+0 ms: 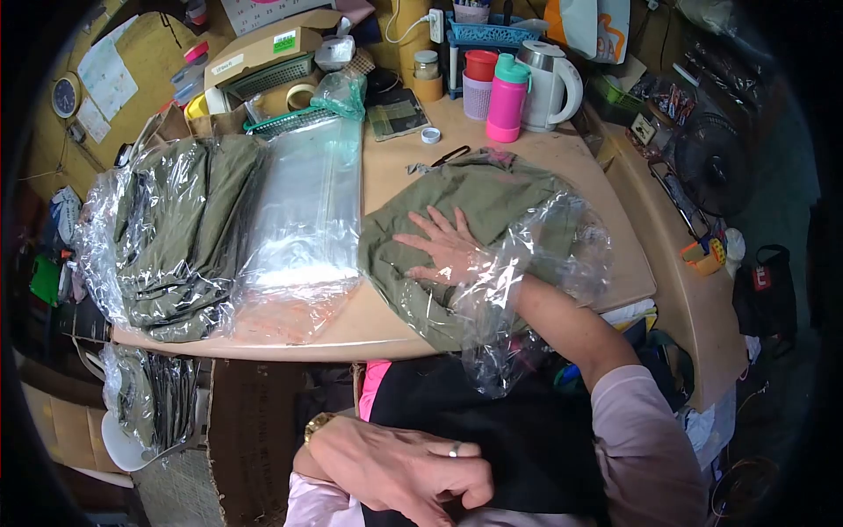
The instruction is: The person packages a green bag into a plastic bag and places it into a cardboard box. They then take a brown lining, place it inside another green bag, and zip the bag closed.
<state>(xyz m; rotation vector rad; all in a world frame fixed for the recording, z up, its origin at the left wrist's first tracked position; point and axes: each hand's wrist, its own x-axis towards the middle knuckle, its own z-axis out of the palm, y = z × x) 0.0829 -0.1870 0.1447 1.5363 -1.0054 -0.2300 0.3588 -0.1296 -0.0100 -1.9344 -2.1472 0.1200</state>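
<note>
An olive-green folded garment (492, 189) lies on the table, with a clear plastic bag (562, 241) over its right side and front edge. My right hand (448, 250) presses flat on the garment, fingers spread; the bag's film runs over the wrist. Down by the black apron (527, 430), my left hand (395, 465) is held with curled fingers, a ring and a gold watch showing. Its fingertips are hidden, so I cannot see whether anything is in them. To the left, flat clear plastic bags (303, 211) lie beside a stack of bagged olive garments (184, 237).
At the back stand a pink bottle (507, 105), an electric kettle (540, 83), a red cup (479, 66) and a blue basket (496, 31). A small white lid (430, 135) lies on the table (395, 316). More bagged garments (154, 395) sit on a white stool at lower left.
</note>
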